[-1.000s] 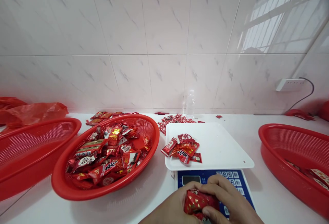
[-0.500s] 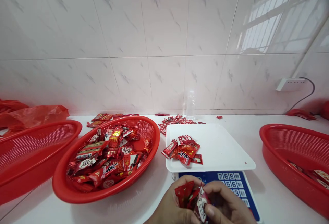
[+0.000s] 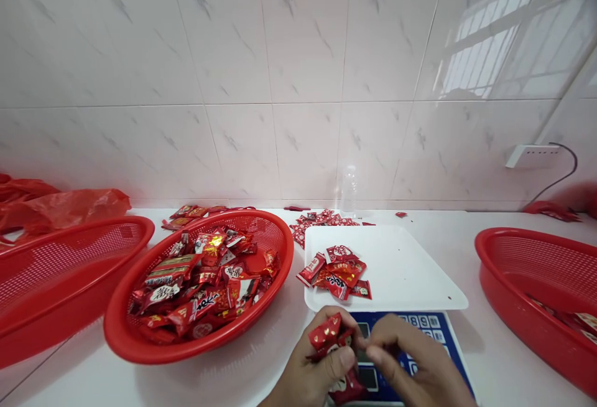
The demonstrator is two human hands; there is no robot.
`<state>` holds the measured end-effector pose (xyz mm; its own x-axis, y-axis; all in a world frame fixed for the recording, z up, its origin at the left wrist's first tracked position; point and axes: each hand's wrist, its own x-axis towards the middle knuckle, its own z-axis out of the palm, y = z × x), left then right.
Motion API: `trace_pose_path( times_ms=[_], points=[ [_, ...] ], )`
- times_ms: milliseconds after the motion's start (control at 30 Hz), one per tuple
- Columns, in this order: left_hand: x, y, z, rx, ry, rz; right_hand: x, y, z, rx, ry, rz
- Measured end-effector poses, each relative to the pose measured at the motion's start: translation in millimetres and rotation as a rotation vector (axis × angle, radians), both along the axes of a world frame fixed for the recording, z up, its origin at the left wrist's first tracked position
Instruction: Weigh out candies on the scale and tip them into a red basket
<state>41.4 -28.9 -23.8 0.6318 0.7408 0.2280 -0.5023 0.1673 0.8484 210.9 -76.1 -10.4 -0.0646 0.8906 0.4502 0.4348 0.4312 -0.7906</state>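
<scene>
In my left hand (image 3: 303, 363) there is a small bunch of shiny red snack packets (image 3: 326, 333), gripped between the thumb and curled fingers. My right hand (image 3: 413, 357) is close beside it, thumb and fingertips pinched together near the left fingertips. Whether anything sits in that pinch is hidden. Both hands are over the blue keypad (image 3: 443, 326) of a digital scale, covering part of its keys and displays. On the scale's white pan (image 3: 405, 270), behind the hands, lies a little heap of red packets (image 3: 342, 276) at the left side.
A red perforated basket (image 3: 116, 338) full of packets stands left of the scale. Another red basket (image 3: 41, 326) is farther left, and a third (image 3: 508, 301) at right contains some packets. Small packets (image 3: 321, 217) lie behind the pan near a clear bottle (image 3: 349, 192).
My right hand has drawn slightly away from the packets, its fingers now pinched beside them. The left hand still grips the bunch, with its thumb now across the front. The view has shifted slightly.
</scene>
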Motion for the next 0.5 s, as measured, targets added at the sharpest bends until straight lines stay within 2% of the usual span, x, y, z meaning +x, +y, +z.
trace_pose_path(
  times_ms=[100,200,333,400,500],
  points=[
    [-1,0,-1.4,-0.009,0.005,-0.14,12,24,30.5,0.144,-0.164,-0.035],
    [-1,-2,-0.4,0.034,0.09,-0.225,8,56,48.1,0.134,-0.414,0.072],
    [-1,-2,1.6,0.04,0.128,-0.219,-11,91,52.0,-0.016,-0.714,0.192],
    [-1,0,0.5,0.042,0.123,-0.21,-18,102,50.2,-0.082,-0.764,0.232],
    [-3,2,-2.4,0.05,0.144,-0.226,-18,116,47.3,-0.101,-0.761,0.269]
  ],
)
